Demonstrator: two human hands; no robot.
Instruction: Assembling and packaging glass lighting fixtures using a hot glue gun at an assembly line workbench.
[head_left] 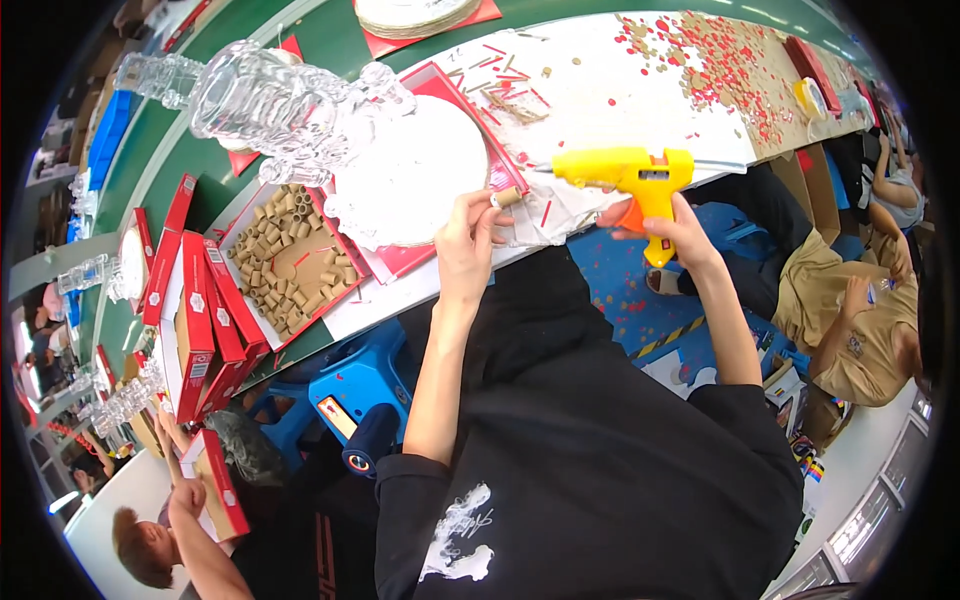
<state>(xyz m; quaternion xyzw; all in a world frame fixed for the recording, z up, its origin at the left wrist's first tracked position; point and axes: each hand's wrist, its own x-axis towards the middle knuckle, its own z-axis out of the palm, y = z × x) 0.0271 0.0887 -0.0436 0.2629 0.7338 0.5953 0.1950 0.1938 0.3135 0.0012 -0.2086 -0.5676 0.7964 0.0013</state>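
My left hand (466,245) pinches a short brown cardboard tube (508,197) between thumb and fingertips, at the table's near edge. My right hand (683,232) is wrapped round the handle of a yellow glue gun (622,170). Its nozzle points left, above and to the right of the tube and apart from it. Left of my left hand, a round white piece (425,165) lies in a red-edged box (507,172). Clear bottle-like pieces (285,105) extend leftward from it. Further left stands a red box (358,280) of many loose cardboard tubes (290,245).
Red and tan discs (715,75) are scattered over the white sheet at the far right, with thin sticks (510,95) nearer the middle. A tape roll (810,98) lies beyond. Stacked red boxes (195,320) stand left, above a blue stool (365,380). Other people sit on both sides.
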